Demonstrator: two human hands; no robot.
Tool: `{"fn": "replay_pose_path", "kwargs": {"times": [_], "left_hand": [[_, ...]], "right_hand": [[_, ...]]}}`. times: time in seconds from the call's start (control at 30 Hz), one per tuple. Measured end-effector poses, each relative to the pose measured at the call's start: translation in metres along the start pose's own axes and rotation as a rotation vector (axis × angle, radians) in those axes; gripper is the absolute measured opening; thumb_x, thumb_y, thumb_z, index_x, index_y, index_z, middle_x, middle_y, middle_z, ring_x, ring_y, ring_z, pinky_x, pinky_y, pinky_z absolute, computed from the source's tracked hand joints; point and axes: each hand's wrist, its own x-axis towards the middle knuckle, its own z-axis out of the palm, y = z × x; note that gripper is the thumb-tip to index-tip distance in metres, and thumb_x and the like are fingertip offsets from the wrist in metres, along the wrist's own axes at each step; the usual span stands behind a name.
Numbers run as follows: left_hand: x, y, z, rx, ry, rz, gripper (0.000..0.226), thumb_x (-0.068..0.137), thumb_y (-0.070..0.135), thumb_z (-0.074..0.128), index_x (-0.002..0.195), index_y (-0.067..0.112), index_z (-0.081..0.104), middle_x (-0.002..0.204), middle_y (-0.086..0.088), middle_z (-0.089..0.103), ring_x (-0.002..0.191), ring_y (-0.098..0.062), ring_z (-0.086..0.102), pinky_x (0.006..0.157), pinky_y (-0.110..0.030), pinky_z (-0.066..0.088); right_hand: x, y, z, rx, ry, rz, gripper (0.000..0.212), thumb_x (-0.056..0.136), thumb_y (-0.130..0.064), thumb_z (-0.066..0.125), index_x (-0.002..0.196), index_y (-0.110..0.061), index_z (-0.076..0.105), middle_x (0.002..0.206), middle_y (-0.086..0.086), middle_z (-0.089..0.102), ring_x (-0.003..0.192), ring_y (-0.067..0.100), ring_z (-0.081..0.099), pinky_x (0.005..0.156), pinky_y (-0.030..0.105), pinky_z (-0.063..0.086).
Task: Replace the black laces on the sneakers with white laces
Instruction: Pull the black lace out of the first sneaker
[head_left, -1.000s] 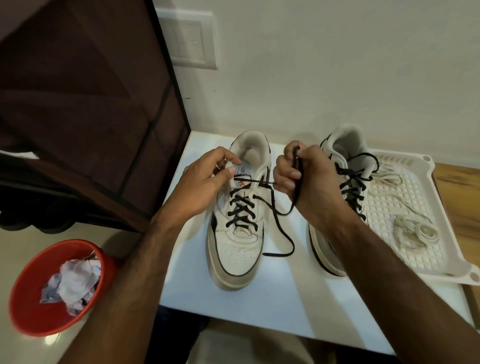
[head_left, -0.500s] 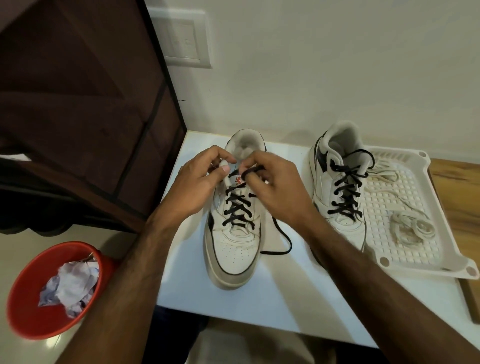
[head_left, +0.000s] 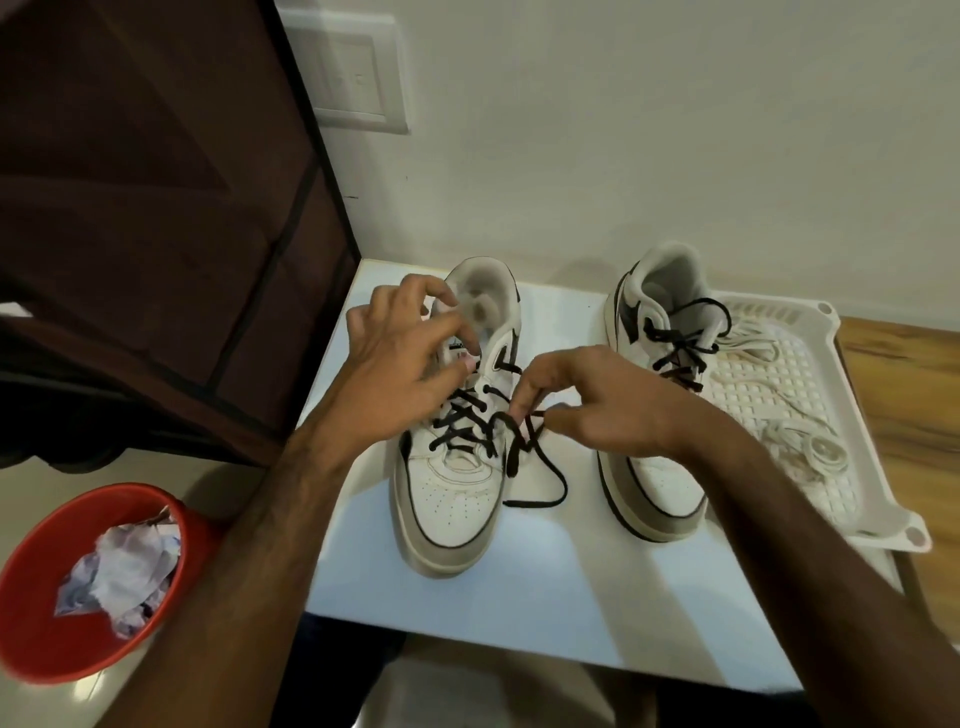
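Two white sneakers stand on the white table (head_left: 519, 597), toes toward me. The left sneaker (head_left: 452, 499) has a black lace (head_left: 540, 467) partly pulled out, its free end trailing onto the table at the right. My left hand (head_left: 400, 374) holds the tongue near the top of this shoe. My right hand (head_left: 597, 410) pinches the black lace beside the upper eyelets. The right sneaker (head_left: 649, 483) is still fully laced in black. White laces (head_left: 800, 441) lie in a white plastic tray (head_left: 878, 499) at the right.
A red bucket (head_left: 47, 649) with crumpled paper stands on the floor at the lower left. A dark brown cabinet (head_left: 156, 208) rises left of the table. The wall with a switch plate (head_left: 358, 78) is behind the shoes. A wooden surface (head_left: 904, 395) lies under the tray.
My right hand came down from a raised pull beside the right sneaker to the left sneaker's eyelets, then shifted right and lower with the lace. My left hand stayed at the tongue.
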Motion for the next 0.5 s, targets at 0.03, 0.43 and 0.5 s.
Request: {"fn": "replay_pose_path", "kwargs": {"times": [0.03,0.43,0.5], "left_hand": [[0.0,0.002,0.002,0.013,-0.018,0.016,0.013,0.086,0.041,0.062,0.098,0.038,0.065,0.136,0.015,0.041,0.123,-0.007,0.028,0.092,-0.028,0.012],[0.003,0.006,0.012,-0.028,0.053,0.055,0.005,0.088,0.032,0.071,0.09,0.03,0.067,0.131,0.016,0.054,0.127,-0.011,0.038,0.093,-0.03,0.014],[0.005,0.01,0.011,-0.054,0.081,0.029,0.007,0.085,0.036,0.069,0.083,0.029,0.067,0.133,0.017,0.053,0.128,-0.006,0.034,0.094,-0.029,0.013]], "right_hand": [[-0.001,0.0,0.0,-0.019,0.023,0.021,0.036,0.082,0.002,0.052,0.094,-0.022,0.076,0.099,-0.008,0.075,0.097,0.003,0.067,0.092,0.024,0.052],[0.035,0.0,0.034,0.034,0.496,0.072,0.017,0.101,-0.037,0.053,0.107,-0.024,0.061,0.084,-0.007,0.059,0.076,0.009,0.055,0.073,0.034,0.049],[0.035,-0.002,0.033,0.069,0.525,0.075,0.013,0.099,-0.03,0.053,0.102,-0.02,0.06,0.076,-0.009,0.055,0.069,0.008,0.051,0.067,0.028,0.043]]}}
